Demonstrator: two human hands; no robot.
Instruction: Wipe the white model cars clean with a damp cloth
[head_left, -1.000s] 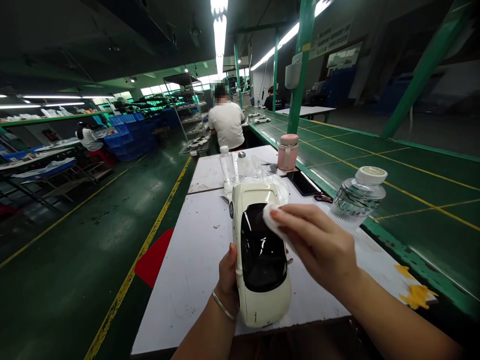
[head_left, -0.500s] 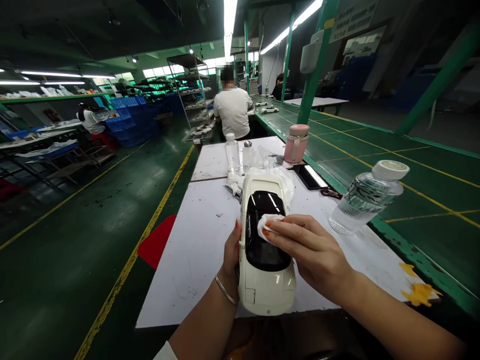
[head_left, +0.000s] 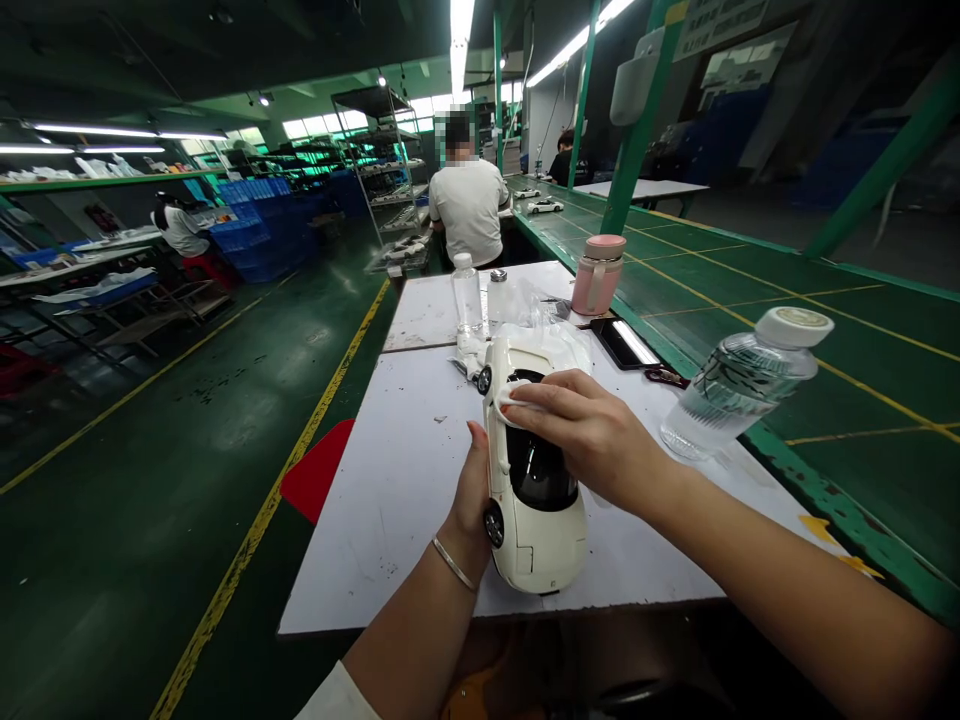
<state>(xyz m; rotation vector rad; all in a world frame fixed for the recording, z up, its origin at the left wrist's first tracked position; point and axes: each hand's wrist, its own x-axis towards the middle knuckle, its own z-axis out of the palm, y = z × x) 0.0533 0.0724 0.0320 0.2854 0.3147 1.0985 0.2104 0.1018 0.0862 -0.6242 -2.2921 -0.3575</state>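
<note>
A cream-white model car (head_left: 544,545) with a black roof and dark windows is held above the white table, tilted so that its left-side wheels show. My left hand (head_left: 472,490) grips it along the left side, thumb up; the other fingers are hidden beneath the car. In my right hand (head_left: 592,430) a folded white cloth (head_left: 517,400) is pinched under the fingertips. The cloth presses on the car's left roof edge, by the side window. Part of the roof is covered by my right hand.
On the white table (head_left: 375,500) stand a large clear bottle (head_left: 742,380), a pink flask (head_left: 598,275), a smaller clear bottle (head_left: 466,295) and a glass jar (head_left: 498,295). Near them lie a phone (head_left: 624,343) and crumpled plastic (head_left: 555,335). A co-worker (head_left: 469,205) sits ahead, beside the green bench (head_left: 697,270).
The car has rolled to the right, bringing its left-side wheels into view. My right hand has moved the cloth from the middle of the roof to its left edge.
</note>
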